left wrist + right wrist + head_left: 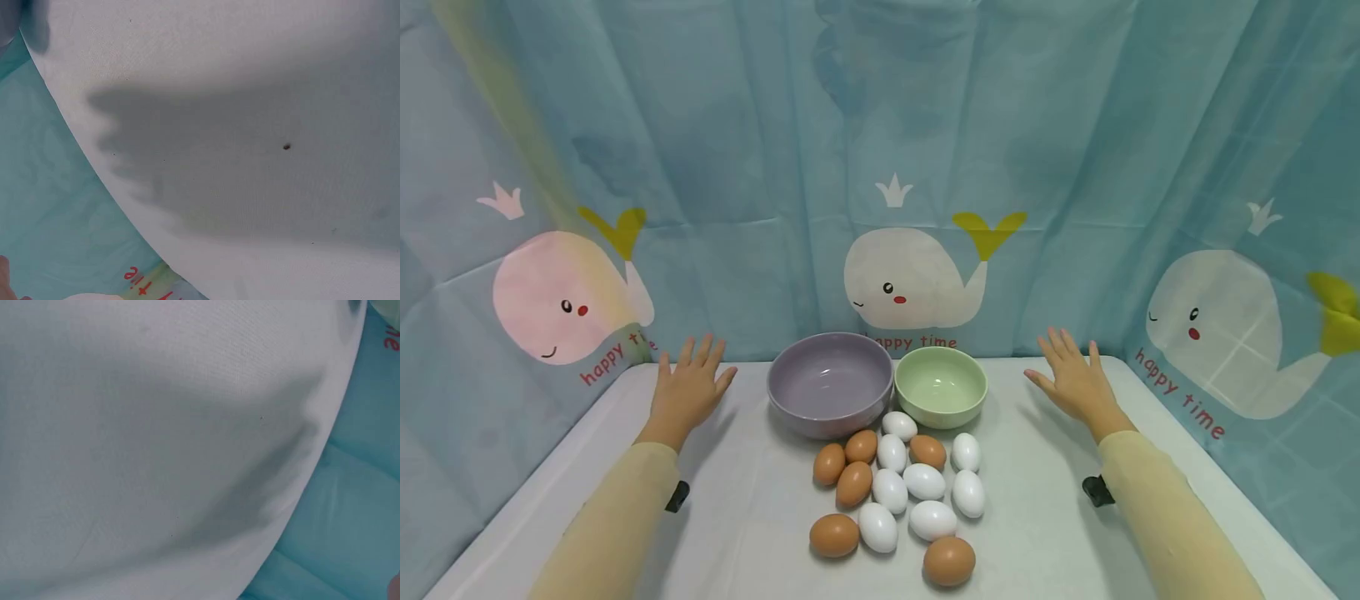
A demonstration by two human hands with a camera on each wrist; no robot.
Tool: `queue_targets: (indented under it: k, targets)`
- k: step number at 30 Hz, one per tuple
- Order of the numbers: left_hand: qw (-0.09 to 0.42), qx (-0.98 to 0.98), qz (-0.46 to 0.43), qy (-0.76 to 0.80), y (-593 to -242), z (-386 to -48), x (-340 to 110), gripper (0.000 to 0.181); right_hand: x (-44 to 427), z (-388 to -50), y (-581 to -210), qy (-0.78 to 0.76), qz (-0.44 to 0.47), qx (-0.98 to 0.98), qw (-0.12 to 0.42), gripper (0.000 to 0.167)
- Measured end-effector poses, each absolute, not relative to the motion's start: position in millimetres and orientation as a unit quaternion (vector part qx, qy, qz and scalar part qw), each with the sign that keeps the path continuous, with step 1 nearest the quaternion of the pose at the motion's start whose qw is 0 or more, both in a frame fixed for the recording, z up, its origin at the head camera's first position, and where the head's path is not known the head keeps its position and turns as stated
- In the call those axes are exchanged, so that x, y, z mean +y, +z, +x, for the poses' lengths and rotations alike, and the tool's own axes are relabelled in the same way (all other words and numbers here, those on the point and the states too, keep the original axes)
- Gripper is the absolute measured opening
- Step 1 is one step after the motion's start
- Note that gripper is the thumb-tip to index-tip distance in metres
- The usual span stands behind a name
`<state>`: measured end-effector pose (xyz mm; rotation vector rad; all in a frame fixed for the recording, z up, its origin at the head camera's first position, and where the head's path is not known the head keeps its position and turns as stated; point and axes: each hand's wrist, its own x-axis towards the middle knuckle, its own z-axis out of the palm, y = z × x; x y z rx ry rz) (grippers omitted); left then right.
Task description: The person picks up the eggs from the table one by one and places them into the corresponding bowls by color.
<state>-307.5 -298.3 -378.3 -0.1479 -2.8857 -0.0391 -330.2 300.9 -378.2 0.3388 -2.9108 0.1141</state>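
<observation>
Teal whale curtain (760, 125) backs our white table (737, 533). Our left hand (687, 393) and right hand (1075, 387) are splayed, totally empty; eggs (890, 491) sit between, closer to us, right hand slightly nearer.

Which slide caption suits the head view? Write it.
Left hand and right hand flank purple bowl, green bowl and loose eggs.

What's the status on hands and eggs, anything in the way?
Left hand and right hand: fingers spread, holding nothing. Eggs: loose on table, none inside purple bowl or green bowl. Nothing covering the eggs.
</observation>
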Motion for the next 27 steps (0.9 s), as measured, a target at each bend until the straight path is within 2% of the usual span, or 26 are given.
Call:
queue_targets:
  k: [27]
  targets:
    - [0.124,-0.989,-0.073,-0.020,-375,-303,-292,0.068,287,-322,-387,0.034,0.164,-0.979,0.115,0.081]
